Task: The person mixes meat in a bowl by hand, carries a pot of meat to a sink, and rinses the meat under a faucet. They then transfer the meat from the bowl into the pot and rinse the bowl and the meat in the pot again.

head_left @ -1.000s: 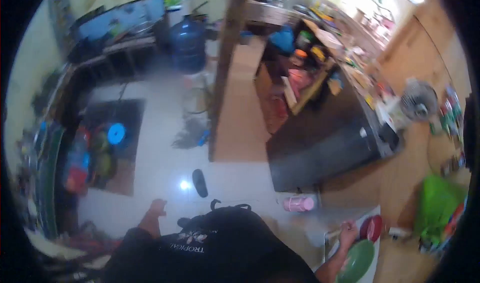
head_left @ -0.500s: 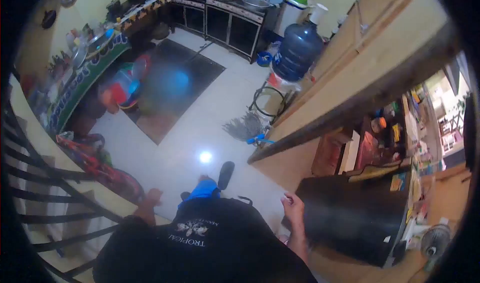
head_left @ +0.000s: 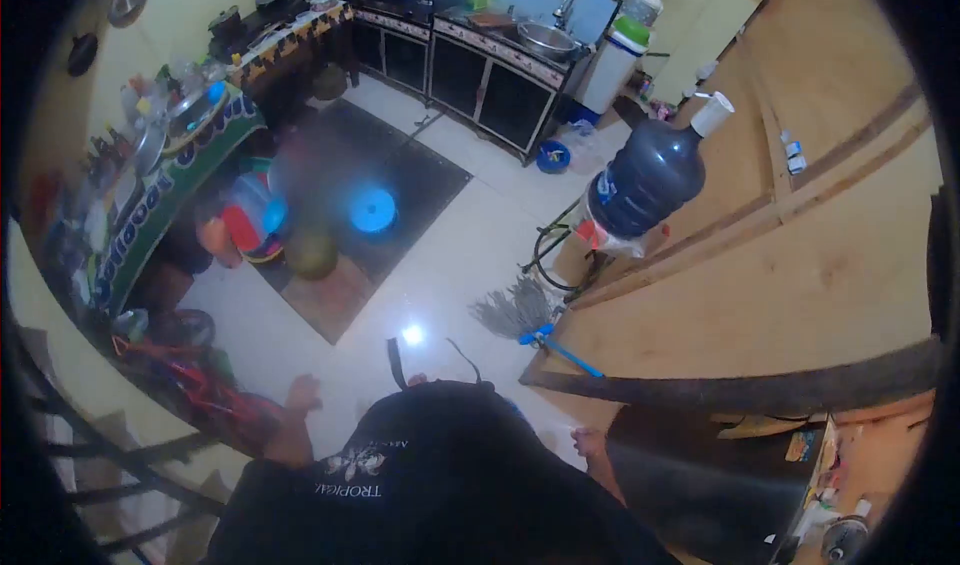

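My left hand (head_left: 303,395) hangs low on the left side of my black shirt (head_left: 400,485), near a red item (head_left: 215,390) by the wall. Its fingers are apart and nothing is in them. On the right side, my right hand (head_left: 590,443) hangs beside a dark cabinet (head_left: 690,465); its fingers look partly curled and are too small to make out well. Black cords dangle at the shirt's hem.
A mop (head_left: 515,310) leans by the wooden partition (head_left: 830,265). Beyond it a big blue water bottle (head_left: 650,178) rests on a stand. A blue round object (head_left: 373,209) and basins (head_left: 240,227) lie around a dark mat (head_left: 400,155). Stair railings (head_left: 110,465) run at lower left.
The view has shifted, with the partition and water bottle now further right. The blue shorts and the foot seen earlier are mostly hidden by the shirt. My right hand hangs lower.
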`<act>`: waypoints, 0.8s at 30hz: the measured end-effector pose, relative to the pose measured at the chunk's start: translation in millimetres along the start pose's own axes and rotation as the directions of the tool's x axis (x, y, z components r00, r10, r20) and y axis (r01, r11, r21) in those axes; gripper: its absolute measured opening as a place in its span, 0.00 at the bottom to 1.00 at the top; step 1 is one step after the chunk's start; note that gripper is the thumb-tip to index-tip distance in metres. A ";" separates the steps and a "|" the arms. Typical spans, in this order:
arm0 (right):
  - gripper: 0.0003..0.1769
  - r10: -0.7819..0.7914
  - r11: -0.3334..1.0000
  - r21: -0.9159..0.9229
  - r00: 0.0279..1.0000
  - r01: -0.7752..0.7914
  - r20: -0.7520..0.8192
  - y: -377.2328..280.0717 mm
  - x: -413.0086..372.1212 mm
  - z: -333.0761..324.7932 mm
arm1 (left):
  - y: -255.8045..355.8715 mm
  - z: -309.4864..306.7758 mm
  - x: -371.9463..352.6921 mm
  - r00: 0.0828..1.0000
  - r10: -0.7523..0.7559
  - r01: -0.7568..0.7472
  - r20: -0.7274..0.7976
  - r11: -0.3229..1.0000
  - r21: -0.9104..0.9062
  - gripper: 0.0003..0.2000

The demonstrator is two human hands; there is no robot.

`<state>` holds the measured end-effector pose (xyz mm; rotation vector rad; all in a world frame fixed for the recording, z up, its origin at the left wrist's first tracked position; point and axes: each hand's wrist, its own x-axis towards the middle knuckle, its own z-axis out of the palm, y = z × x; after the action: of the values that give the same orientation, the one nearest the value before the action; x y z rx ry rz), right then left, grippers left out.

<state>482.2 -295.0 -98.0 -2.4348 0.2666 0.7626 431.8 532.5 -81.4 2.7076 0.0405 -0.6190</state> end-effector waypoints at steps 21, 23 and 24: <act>0.14 -0.117 0.989 0.103 0.987 0.106 0.108 -203.0 344.5 -50.3 | -30.3 -316.4 288.5 0.966 -0.199 0.103 -0.168 0.885 -0.453 0.30; 0.16 -0.201 0.976 -0.073 0.979 0.203 0.032 -229.4 423.5 -81.4 | -28.7 -333.7 294.2 0.858 -0.513 0.248 -0.019 0.446 -0.860 0.32; 0.17 -0.214 0.976 -0.051 0.975 0.211 -0.058 -241.0 448.5 -100.3 | -21.2 -346.7 304.5 0.969 -0.218 0.127 -0.116 0.843 -0.522 0.30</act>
<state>978.0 -163.9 -177.3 -2.4825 0.0121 0.6035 848.6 658.9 72.6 2.2355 0.4384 -0.3526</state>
